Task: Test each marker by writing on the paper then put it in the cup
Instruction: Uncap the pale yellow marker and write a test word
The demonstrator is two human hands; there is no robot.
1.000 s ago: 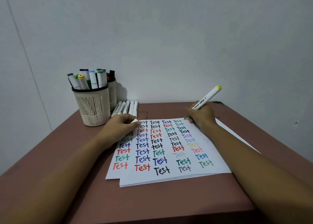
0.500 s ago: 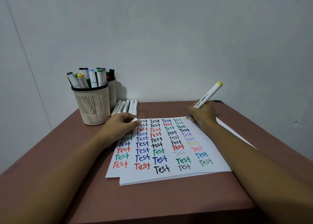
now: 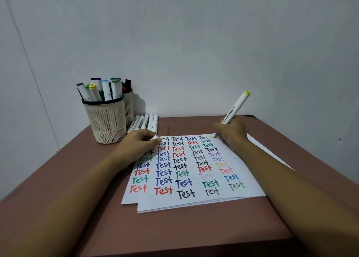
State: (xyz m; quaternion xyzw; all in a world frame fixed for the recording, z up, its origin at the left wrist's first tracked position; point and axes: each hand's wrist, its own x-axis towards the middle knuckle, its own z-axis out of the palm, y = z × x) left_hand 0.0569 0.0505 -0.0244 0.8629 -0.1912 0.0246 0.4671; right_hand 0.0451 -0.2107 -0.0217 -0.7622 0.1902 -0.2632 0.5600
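Note:
My right hand [image 3: 232, 131] grips a white marker with a yellow end [image 3: 236, 106], tip down on the top right of the paper [image 3: 250, 190], where yellow-green letters show. The paper is covered in coloured "Test" words. My left hand [image 3: 138, 142] rests on the paper's upper left corner, its fingers curled round a small white cap [image 3: 154, 138]. A cream mesh cup [image 3: 106, 123] at the back left is full of markers. Several white markers [image 3: 144, 123] lie on the table beside it.
A second cup [image 3: 129, 109] with dark markers stands behind the first, against the wall. The brown table [image 3: 194, 231] ends close to the wall at the back; its front edge is near me. More sheets lie under the top paper.
My right hand has shifted slightly right along the top row, and yellow-green strokes have appeared at the marker tip. My left hand stays put.

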